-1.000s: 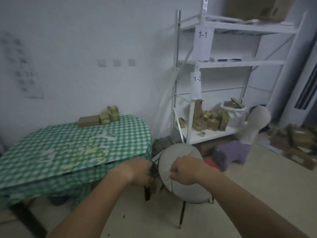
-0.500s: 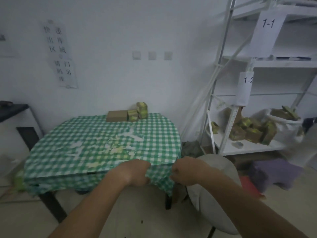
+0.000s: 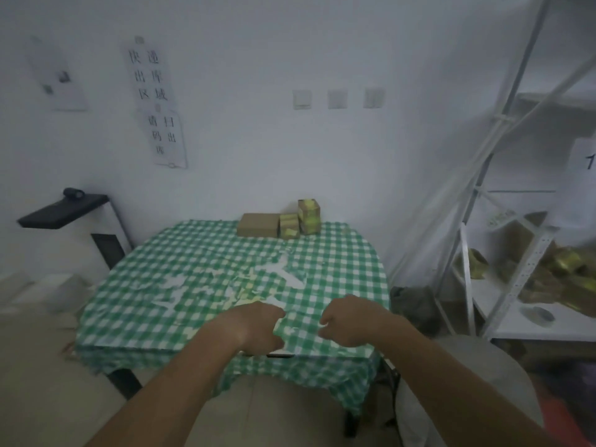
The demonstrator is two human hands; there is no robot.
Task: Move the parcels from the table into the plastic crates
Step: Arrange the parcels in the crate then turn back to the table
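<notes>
Parcels number three, lined up in a row at the 12 o'clock edge of the desk (image 3: 338, 272), against the wall: one plain brown box (image 3: 258, 225) on the left, one low box with yellow-green tape (image 3: 289, 224) touching it in the middle, and one taller taped box (image 3: 309, 216) at the right end. A green-and-white checked cloth (image 3: 193, 272) covers the desk, worn through to white in several patches near the centre.

Two bare hands sit at the 6 o'clock edge, close together but apart. The left hand (image 3: 258, 329) is curled into a fist, and the right hand (image 3: 346, 321) is curled the same way; each appears to pinch a fold of the cloth, though the fingertips are hidden, so the exact grip cannot be told. Both are well apart from the parcels.

On the wall hang two sheets with printed characters (image 3: 158, 101) at 11 o'clock and three switch plates (image 3: 337, 98) at 12 o'clock. One white metal shelf rack (image 3: 503, 201) stands at 3 o'clock, holding more taped boxes, too blurred to count. One grey round seat (image 3: 467, 388) sits at 5 o'clock.
</notes>
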